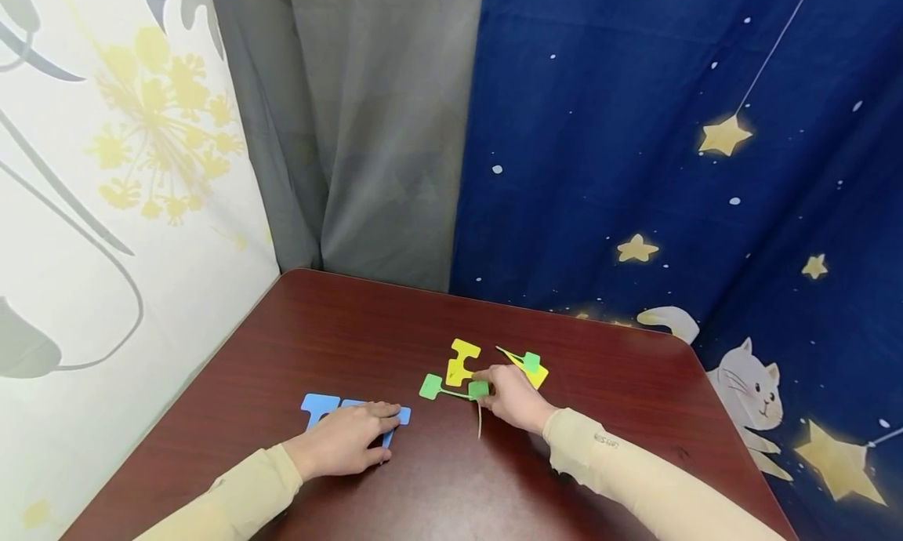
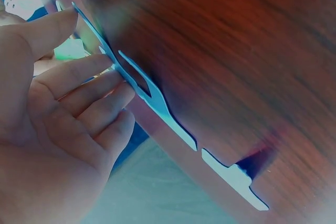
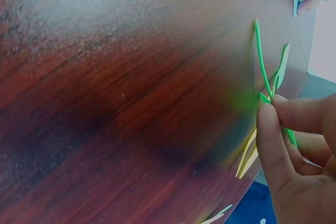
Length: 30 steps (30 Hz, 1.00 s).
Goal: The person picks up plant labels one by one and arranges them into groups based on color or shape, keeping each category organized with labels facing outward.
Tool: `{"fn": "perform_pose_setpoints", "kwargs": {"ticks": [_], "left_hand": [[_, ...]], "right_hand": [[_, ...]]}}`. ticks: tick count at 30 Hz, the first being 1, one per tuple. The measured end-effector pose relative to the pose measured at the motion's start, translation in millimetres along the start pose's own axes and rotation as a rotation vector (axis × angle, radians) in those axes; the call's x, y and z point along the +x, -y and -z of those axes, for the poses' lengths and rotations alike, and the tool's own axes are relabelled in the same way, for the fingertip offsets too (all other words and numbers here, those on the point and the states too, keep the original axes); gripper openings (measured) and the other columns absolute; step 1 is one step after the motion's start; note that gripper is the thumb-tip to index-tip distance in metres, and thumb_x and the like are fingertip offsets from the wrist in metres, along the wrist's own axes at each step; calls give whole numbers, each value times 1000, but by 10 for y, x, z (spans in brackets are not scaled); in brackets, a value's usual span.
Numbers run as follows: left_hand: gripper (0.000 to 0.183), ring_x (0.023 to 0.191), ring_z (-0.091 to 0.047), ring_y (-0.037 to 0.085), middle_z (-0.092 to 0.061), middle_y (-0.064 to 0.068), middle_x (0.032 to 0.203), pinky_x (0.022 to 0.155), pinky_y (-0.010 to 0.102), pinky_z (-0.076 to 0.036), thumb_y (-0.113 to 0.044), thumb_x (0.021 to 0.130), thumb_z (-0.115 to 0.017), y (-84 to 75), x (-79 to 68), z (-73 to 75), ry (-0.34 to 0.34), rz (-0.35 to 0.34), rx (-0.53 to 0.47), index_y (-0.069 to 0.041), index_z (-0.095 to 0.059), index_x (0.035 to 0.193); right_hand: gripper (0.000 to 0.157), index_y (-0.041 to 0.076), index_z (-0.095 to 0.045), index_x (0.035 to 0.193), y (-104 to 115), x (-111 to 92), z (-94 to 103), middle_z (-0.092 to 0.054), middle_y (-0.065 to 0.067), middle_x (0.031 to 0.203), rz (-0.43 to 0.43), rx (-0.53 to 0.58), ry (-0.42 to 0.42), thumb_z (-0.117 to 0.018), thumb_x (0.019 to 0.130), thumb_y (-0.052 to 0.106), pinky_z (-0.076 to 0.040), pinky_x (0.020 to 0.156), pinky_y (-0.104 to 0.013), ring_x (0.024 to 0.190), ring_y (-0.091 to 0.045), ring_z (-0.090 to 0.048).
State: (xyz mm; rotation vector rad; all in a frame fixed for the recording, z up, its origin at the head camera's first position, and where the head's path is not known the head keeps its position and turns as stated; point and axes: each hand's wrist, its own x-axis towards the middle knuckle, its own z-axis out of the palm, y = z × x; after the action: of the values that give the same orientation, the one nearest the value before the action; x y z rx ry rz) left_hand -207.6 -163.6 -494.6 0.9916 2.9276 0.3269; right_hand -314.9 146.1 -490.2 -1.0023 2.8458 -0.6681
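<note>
My left hand (image 1: 347, 439) rests on several blue T-shaped plant labels (image 1: 321, 404), its relaxed fingers (image 2: 86, 93) touching them and covering part of them. To the right, my right hand (image 1: 516, 398) pinches a green T-shaped plant label (image 1: 479, 389) between thumb and forefinger, its thin stem (image 3: 261, 56) sticking out over the table. Another green label (image 1: 430, 386) lies just left of that hand. Beyond the fingertips are yellow labels (image 1: 463, 350), partly overlapping. A green label (image 1: 531, 361) lies over a yellow one (image 1: 539, 377) behind the right hand.
The dark red-brown wooden table (image 1: 339, 321) has rounded far corners. Behind it hang a grey curtain (image 1: 388, 133) and a blue curtain (image 1: 600, 172) with stars. A white patterned curtain (image 1: 176, 290) runs along the left edge.
</note>
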Motion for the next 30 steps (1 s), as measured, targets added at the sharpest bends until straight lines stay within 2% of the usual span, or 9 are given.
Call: {"fn": "perform_pose_setpoints", "kwargs": {"ticks": [4,8,11,16,23,30], "left_hand": [[51,131,-54,29,-56,12,144,95,47,-53,-35,93,-72,0,7,1,3,-7,6,-4,-66,133],[51,131,-55,29,-56,11,144,95,47,-53,-35,93,-72,-4,6,4,7,-6,13,-4,-66,133],[51,131,-55,29,-56,11,144,95,47,-53,-35,93,-72,-8,3,9,9,-4,15,-4,-66,133],[51,130,-55,29,-57,11,144,95,48,-53,-36,93,-72,-9,0,12,8,-3,21,-4,-67,132],[43,128,-57,28,-59,11,141,92,46,-55,-30,95,-70,-12,-1,13,-15,-18,22,-4,-68,130],[46,129,-56,28,-58,10,142,92,47,-54,-31,93,-72,-6,-6,3,-19,-13,22,-5,-68,131]], "right_hand": [[39,6,-73,120,-22,-19,11,-72,-1,109,1,28,6,-78,82,2,-51,64,-24,72,-7,-58],[36,9,-74,116,-48,-44,17,-71,2,102,-18,38,0,-80,80,5,-51,63,-23,69,-5,-57],[34,12,-74,112,-67,-70,32,-69,4,99,-7,-22,-30,-83,79,11,-52,66,-25,73,-6,-59],[34,14,-76,108,-122,-106,58,-64,5,101,63,-185,-105,-86,75,16,-55,73,-30,86,-11,-60],[33,16,-75,105,-199,-146,108,-62,0,114,110,-364,-143,-85,73,18,-51,85,-44,106,-21,-57],[33,16,-74,106,-168,-163,160,-61,-4,122,105,-347,-161,-88,76,20,-48,89,-47,115,-24,-56]]}}
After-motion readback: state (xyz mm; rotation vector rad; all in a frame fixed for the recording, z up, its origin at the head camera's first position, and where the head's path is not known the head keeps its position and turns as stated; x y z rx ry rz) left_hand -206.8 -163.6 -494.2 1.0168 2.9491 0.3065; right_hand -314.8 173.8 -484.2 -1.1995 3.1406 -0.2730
